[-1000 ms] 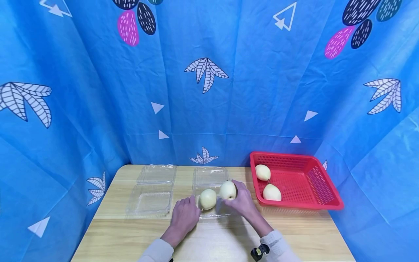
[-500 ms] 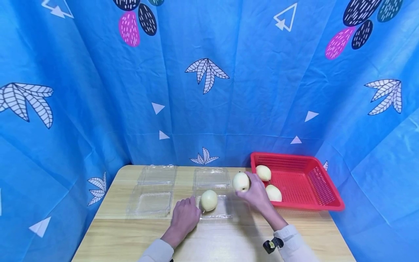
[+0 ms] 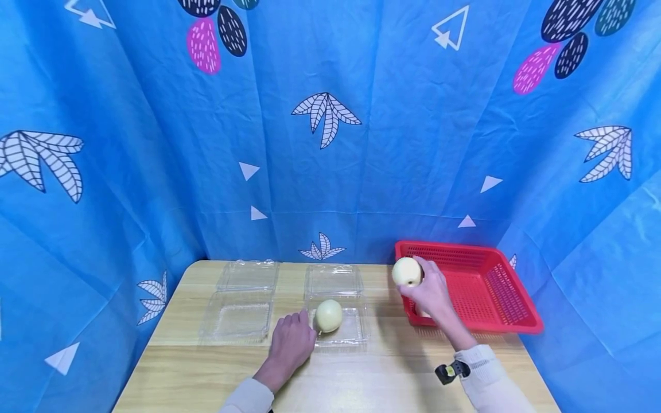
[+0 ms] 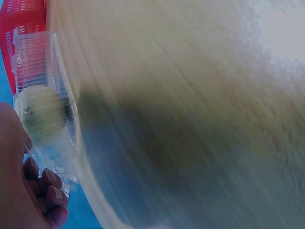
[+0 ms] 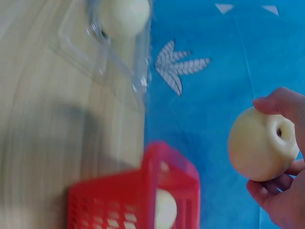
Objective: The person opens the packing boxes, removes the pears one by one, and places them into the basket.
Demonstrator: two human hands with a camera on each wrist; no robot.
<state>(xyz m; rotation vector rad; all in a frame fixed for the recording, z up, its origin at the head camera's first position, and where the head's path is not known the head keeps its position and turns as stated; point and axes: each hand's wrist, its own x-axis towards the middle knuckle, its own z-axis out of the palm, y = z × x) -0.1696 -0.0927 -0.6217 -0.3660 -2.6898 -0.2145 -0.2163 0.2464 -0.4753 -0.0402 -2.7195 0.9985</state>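
Note:
My right hand point(image 3: 431, 289) grips a pale yellow pear point(image 3: 407, 272) in the air over the left end of the red basket point(image 3: 480, 327). In the right wrist view, thumb and fingers wrap that pear point(image 5: 259, 145), its hollow end showing. My left hand point(image 3: 291, 341) lies at the left edge of an open clear plastic clamshell box point(image 3: 356, 327), fingers curled at its rim; the left wrist view shows the fingers point(image 4: 52, 195) bent there. Inside that box rests another pear point(image 3: 329, 315), close to the left hand. One more pear point(image 5: 165, 210) shows in the basket, mostly hidden in the head view.
A second open clear clamshell box point(image 3: 240, 321) stands to the left on the wooden table point(image 3: 330, 384). Blue patterned cloth point(image 3: 330, 178) hangs behind the table and at both sides. The basket stands at the back right, its wall raised above the tabletop.
My right hand has carried its pear from the middle box rightward and up to the basket, now covering the basket's pears. The left hand and the pear in the box have stayed about the same.

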